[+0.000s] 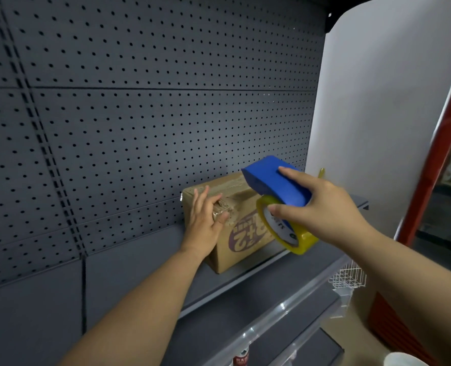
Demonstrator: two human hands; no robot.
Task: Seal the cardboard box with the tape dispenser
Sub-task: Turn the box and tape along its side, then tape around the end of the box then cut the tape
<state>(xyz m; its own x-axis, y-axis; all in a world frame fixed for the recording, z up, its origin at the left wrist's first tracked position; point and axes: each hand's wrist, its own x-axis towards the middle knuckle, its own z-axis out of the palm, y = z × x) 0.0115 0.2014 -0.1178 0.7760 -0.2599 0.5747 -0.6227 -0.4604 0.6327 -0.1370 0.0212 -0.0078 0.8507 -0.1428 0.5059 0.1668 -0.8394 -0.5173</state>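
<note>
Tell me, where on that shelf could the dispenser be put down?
Bare shelf lies left of the cardboard box, up to the pegboard. A narrow strip runs in front. Right of the box is crowded by the right hand and tape dispenser.

The tape dispenser (277,184) hides the cardboard box's (242,233) far corner.

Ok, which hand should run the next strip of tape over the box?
Right. The right hand already grips the blue tape dispenser just above the cardboard box, while the left hand lies flat on the box's left end, steadying it on the shelf.
</note>
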